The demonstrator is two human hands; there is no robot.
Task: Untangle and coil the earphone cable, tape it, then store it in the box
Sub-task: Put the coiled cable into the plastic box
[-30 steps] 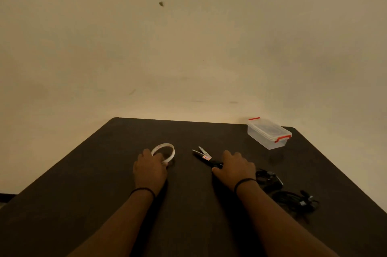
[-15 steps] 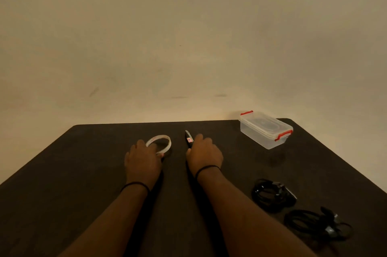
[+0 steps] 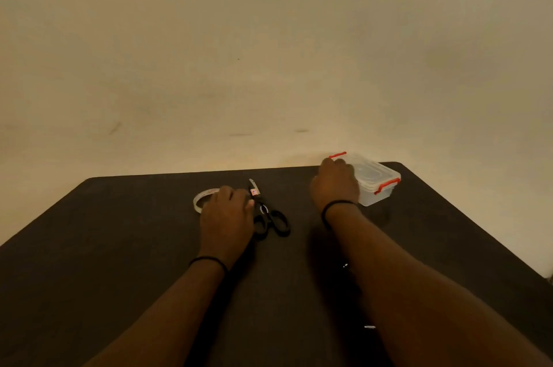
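While my right hand (image 3: 335, 184) grips the box (image 3: 375, 184) | left hand (image 3: 227, 217) lies relaxed between tape roll (image 3: 199, 202) and scissors (image 3: 269, 217), left of box

left hand (image 3: 226, 218): palm down, fingers loosely bent | right hand (image 3: 334, 184): stretched far forward, fingers curled

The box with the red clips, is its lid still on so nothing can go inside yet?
Yes. The clear lid sits closed on the box, with both red clips down, so it blocks the way in. The right hand rests on the box's near end. No earphone cable is clearly visible now.
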